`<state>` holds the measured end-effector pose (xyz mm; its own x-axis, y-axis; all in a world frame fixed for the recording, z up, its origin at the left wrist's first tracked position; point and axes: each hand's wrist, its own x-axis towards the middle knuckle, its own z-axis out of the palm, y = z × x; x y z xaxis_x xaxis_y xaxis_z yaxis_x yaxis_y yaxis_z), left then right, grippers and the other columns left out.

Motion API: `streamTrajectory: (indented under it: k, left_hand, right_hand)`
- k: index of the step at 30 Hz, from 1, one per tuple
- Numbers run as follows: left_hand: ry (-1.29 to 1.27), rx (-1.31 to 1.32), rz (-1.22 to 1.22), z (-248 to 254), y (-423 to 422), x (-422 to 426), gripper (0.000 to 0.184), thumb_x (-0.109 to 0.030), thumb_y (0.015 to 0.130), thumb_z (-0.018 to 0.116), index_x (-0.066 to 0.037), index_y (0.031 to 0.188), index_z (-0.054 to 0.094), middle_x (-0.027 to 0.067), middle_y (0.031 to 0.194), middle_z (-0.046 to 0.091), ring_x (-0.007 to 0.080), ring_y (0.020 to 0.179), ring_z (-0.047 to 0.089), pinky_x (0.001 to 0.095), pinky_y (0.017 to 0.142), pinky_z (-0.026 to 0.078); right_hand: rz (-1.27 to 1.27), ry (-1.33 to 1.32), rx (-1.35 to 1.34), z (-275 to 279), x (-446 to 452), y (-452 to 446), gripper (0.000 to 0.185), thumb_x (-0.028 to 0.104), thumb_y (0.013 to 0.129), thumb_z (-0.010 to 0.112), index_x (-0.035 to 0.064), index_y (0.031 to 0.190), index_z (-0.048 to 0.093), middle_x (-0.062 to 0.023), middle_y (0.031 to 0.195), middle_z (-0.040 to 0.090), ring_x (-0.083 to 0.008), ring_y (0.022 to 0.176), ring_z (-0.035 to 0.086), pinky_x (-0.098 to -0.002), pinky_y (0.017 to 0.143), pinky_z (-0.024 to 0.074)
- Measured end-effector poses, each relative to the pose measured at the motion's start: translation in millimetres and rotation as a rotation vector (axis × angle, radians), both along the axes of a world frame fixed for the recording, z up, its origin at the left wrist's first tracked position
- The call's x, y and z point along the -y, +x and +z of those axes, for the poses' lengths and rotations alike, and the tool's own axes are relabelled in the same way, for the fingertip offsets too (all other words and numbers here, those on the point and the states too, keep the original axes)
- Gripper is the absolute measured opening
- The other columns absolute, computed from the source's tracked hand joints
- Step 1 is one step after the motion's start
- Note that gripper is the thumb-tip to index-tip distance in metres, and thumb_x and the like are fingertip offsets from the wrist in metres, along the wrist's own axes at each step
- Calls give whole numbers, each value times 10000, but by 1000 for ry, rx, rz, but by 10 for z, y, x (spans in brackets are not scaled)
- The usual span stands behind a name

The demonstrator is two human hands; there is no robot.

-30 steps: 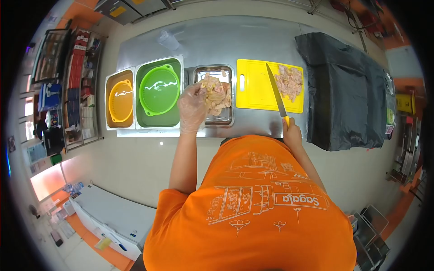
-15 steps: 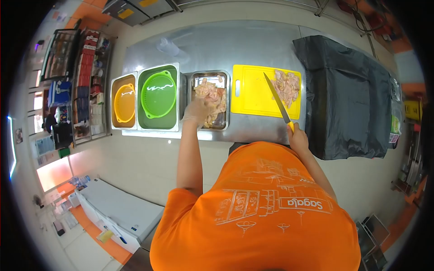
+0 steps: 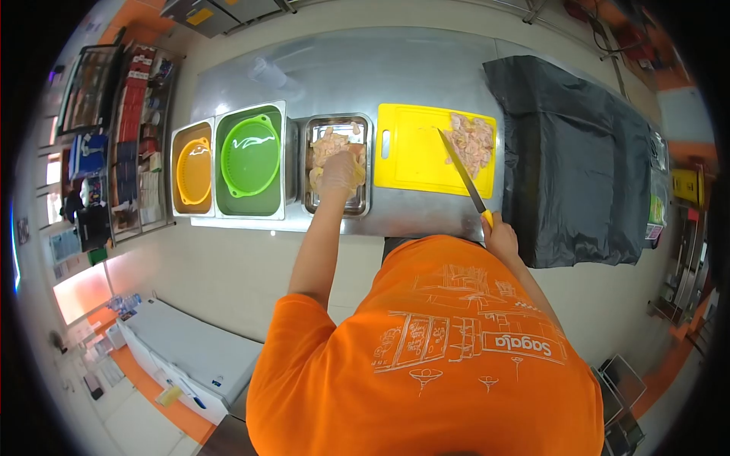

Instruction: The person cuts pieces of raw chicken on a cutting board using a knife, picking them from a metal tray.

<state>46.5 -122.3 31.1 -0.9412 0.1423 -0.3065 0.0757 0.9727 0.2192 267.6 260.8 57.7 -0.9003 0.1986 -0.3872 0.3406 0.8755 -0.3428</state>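
My left hand (image 3: 338,173), in a clear glove, is down in a steel tray (image 3: 368,163) among pale pieces of raw meat (image 3: 329,144). Its fingers are blurred and hidden against the meat. My right hand (image 3: 499,234) is closed round the yellow handle of a knife (image 3: 465,176). The blade points up and to the left over a yellow cutting board (image 3: 407,156). More meat pieces (image 3: 471,144) lie in a heap on the board's right part, beside the blade.
Left of the tray, a green basket (image 3: 250,157) and an orange basket (image 3: 194,172) sit in steel containers. Black plastic sheeting (image 3: 578,159) covers something on the right. A clear cup-like container (image 3: 268,74) lies toward the back of the steel table (image 3: 426,64).
My left hand was raised over the tray's left side with its palm showing; it has turned over and moved down into the meat. My right hand still holds the knife. The view has shifted slightly.
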Motion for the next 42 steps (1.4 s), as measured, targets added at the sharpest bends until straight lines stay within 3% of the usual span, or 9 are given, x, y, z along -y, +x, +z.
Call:
streamTrajectory:
  k: [7,11,13,16,17,20,26,29,42]
  left_hand:
    - [342,-170,182,-425,186,113,198,-208,871,664,-43,790,737,171,793,745,372,723,719,471,685,569]
    - [284,-143,-151,-346,147,523,136,-185,833,673,-84,899,735,141,864,739,341,797,713,433,714,555]
    - [50,-318,-372,-292,151,759,256,-201,790,730,-120,1032,744,125,944,738,310,876,723,398,773,566]
    - [288,-259,-123,-222,234,968,210,-118,827,712,-122,1034,747,119,932,744,234,831,720,351,758,561]
    - [549,-192,66,-164,275,977,170,-114,864,737,-69,1028,743,89,908,745,168,802,703,316,728,554]
    - [1254,90,775,336,298,757,76,-91,846,736,-36,898,736,17,790,697,139,713,636,303,675,498]
    - [1144,-6,663,745,164,678,185,-141,923,757,13,1019,724,52,870,708,117,766,660,252,683,527]
    - [1305,-30,738,912,86,638,174,-143,923,752,17,990,739,18,842,694,95,732,621,249,668,506]
    - [1548,190,338,1427,-278,-846,120,-58,974,654,38,1045,667,63,898,689,139,735,650,284,650,554]
  right_hand:
    - [3,-28,-19,13,115,-59,385,420,1061,527,35,1045,528,-285,775,692,-506,747,685,-617,662,525]
    - [25,-35,-47,-27,202,-106,378,417,1061,529,39,1048,522,-282,768,686,-503,734,679,-612,657,523]
    - [20,-35,-57,-44,257,-124,377,417,1061,529,40,1048,522,-280,763,683,-500,728,678,-609,652,522]
    - [14,-36,-64,-82,300,-136,378,418,1061,530,40,1051,522,-278,760,682,-493,722,680,-604,646,522]
    - [20,-39,-69,-95,307,-141,380,420,1061,528,40,1053,523,-278,762,683,-491,721,681,-603,646,523]
    - [23,-57,-74,-138,357,-160,387,426,1061,524,39,1059,526,-276,770,686,-487,722,682,-598,648,527]
    - [-4,-73,0,-189,414,-170,404,440,1063,510,37,1056,532,-276,783,690,-484,745,688,-600,670,532]
    - [-36,-65,10,-188,379,-142,410,444,1063,506,35,1063,530,-278,796,694,-485,761,690,-603,683,532]
    - [-142,48,10,-274,288,17,419,453,1069,481,35,1068,511,-267,791,702,-472,739,703,-600,669,544]
